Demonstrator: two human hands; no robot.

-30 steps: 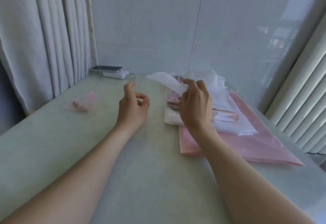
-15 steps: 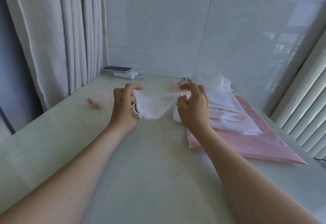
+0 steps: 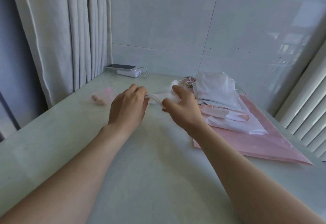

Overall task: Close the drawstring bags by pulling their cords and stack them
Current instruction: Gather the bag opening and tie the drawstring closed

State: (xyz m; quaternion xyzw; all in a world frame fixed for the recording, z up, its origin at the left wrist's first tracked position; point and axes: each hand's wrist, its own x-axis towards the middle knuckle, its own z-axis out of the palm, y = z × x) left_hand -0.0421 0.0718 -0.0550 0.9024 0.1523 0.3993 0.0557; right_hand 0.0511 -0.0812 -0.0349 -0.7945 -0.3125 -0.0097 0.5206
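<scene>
A small white drawstring bag (image 3: 159, 97) hangs bunched between my two hands above the middle of the table. My left hand (image 3: 127, 107) pinches its left end, where thin cords show. My right hand (image 3: 183, 107) grips the right end of the same bag, with most of the cloth hidden behind its fingers. A heap of several more white drawstring bags (image 3: 214, 87) lies at the back right, just beyond my right hand, on top of a pink plastic bag (image 3: 264, 144).
A clear pouch with pink print and beige pieces (image 3: 103, 97) lies left of my hands. A phone on a white power bank (image 3: 128, 70) sits in the back corner. A curtain (image 3: 67, 30) hangs at left, a radiator (image 3: 310, 111) stands at right, a tiled wall behind.
My right hand lifted a white bag off the heap and my left hand took its other end. The bag, spread half a second ago, is now bunched narrower between the hands.
</scene>
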